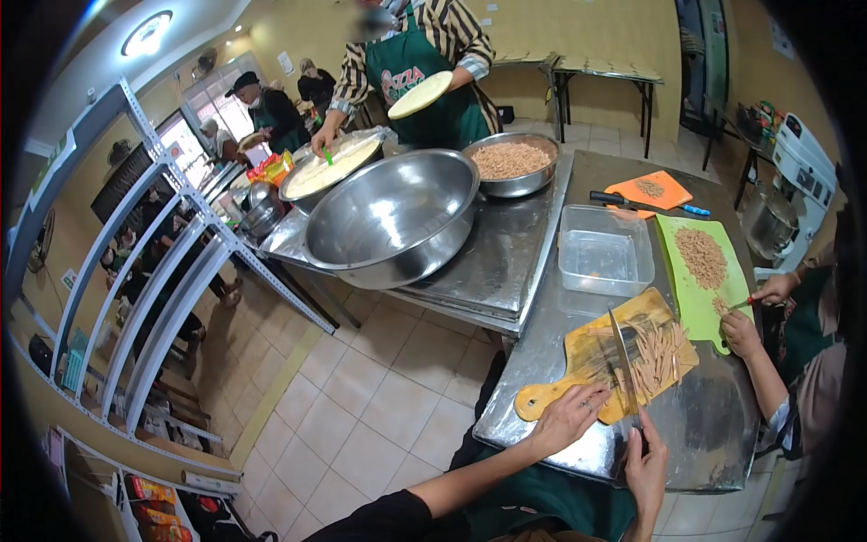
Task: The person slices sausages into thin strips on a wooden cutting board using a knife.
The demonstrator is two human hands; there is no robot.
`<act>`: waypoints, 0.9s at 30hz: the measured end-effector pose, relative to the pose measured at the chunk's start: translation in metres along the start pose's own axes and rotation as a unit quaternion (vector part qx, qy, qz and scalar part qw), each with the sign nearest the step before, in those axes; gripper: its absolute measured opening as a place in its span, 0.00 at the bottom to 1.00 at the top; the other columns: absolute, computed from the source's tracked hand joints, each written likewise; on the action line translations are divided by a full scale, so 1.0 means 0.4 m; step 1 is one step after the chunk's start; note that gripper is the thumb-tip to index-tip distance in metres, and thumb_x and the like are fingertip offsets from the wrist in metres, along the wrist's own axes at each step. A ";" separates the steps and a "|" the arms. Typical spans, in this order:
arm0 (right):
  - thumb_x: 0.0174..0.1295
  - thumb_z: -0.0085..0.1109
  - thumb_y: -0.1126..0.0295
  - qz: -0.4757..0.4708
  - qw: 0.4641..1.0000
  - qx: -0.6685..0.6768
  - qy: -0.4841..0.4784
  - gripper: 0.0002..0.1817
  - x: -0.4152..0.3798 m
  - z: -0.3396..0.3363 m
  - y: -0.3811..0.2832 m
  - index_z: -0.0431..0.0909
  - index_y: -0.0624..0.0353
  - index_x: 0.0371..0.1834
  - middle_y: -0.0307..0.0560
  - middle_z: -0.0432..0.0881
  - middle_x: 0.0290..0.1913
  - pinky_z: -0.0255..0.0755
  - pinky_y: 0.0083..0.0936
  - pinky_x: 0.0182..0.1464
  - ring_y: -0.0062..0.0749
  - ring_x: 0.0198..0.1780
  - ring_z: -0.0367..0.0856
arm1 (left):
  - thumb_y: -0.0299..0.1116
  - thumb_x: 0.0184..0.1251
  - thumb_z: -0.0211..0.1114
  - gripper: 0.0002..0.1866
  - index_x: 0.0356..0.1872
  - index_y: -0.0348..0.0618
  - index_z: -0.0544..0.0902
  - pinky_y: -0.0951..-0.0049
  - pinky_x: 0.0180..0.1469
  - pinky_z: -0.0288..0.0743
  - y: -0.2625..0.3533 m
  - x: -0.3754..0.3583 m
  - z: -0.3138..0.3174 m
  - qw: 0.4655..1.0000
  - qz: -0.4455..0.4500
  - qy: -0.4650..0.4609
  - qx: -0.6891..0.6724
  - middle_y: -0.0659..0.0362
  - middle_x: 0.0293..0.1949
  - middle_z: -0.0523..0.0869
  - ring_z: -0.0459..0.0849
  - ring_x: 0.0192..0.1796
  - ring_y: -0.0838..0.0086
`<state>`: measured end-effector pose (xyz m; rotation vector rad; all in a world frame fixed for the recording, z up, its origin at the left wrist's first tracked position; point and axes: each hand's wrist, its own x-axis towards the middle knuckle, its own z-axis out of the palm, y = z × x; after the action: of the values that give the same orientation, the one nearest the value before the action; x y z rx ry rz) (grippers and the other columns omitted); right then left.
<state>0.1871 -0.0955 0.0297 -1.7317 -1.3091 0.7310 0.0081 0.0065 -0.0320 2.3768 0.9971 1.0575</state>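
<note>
My right hand (646,462) is wrapped round the dark handle of a long kitchen knife (621,348). Its blade points away from me over a wooden cutting board (539,397). Thin pinkish-brown strips, perhaps sausage (657,357), lie in a loose pile on the board, mostly right of the blade. My left hand (571,417) rests at the board's near edge, left of the blade, with fingers stretched out and nothing visible in them. Whether its fingertips touch the blade is hard to see.
A clear plastic container (605,280) stands beyond the board. On the right, a co-worker's hands (745,330) hold a knife over a green cutting board (668,239) with chopped pieces. A large steel bowl (397,257) sits on the adjoining table; another person holds a pale disc (421,96).
</note>
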 end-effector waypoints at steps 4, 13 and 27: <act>0.71 0.61 0.72 -0.058 0.988 -0.136 0.047 0.26 -0.002 -0.016 -0.031 0.76 0.58 0.73 0.64 0.88 0.41 0.78 0.42 0.42 0.59 0.38 0.88 | 0.27 0.71 0.67 0.16 0.59 0.44 0.83 0.62 0.60 0.80 0.011 0.019 -0.022 0.996 -0.028 0.044 -0.075 0.54 0.60 0.85 0.85 0.59 0.58; 0.63 0.72 0.71 -0.091 0.971 -0.209 0.075 0.36 -0.020 -0.020 -0.024 0.73 0.51 0.76 0.59 0.84 0.34 0.77 0.44 0.40 0.54 0.35 0.85 | 0.27 0.72 0.66 0.13 0.56 0.44 0.86 0.58 0.63 0.76 0.015 0.048 -0.075 0.993 -0.035 0.098 -0.064 0.53 0.61 0.85 0.83 0.62 0.56; 0.59 0.75 0.64 -0.140 0.947 -0.266 0.112 0.36 -0.019 -0.010 -0.019 0.76 0.40 0.74 0.47 0.81 0.29 0.78 0.39 0.36 0.43 0.32 0.83 | 0.26 0.70 0.67 0.11 0.50 0.46 0.90 0.54 0.70 0.68 0.014 0.066 -0.150 0.995 -0.048 0.087 0.000 0.53 0.63 0.82 0.75 0.68 0.54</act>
<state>0.1845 -0.1029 0.0381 -1.9082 -1.6420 0.0043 -0.0220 0.0237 0.0239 2.2426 1.1585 1.2456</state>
